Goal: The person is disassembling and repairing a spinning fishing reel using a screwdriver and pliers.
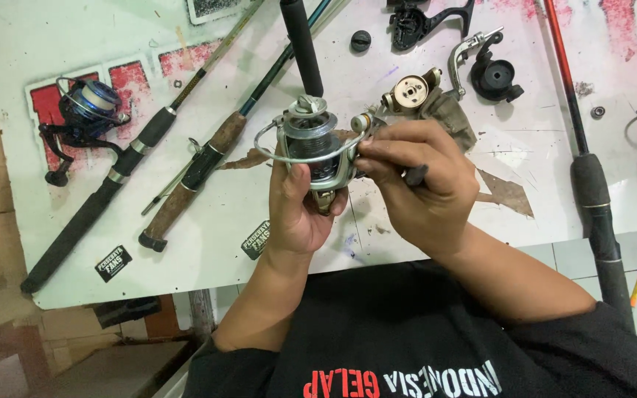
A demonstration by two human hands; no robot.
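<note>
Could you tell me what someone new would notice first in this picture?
First, the silver spinning reel at the centre, gripped from below by the left hand while the right hand pinches its side. Next, the blue reel on the white worktop at far left, beside fishing rods lying slantwise. Loose reel parts sit along the top edge.

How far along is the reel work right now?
Done so far: parts already lie loose on the table, among them a brass-coloured gear piece and a black rotor part. In hand: the left hand grips a silver reel while the right hand works at its side with a dark-handled tool. Left: the loose parts are not yet back on any reel.
</note>
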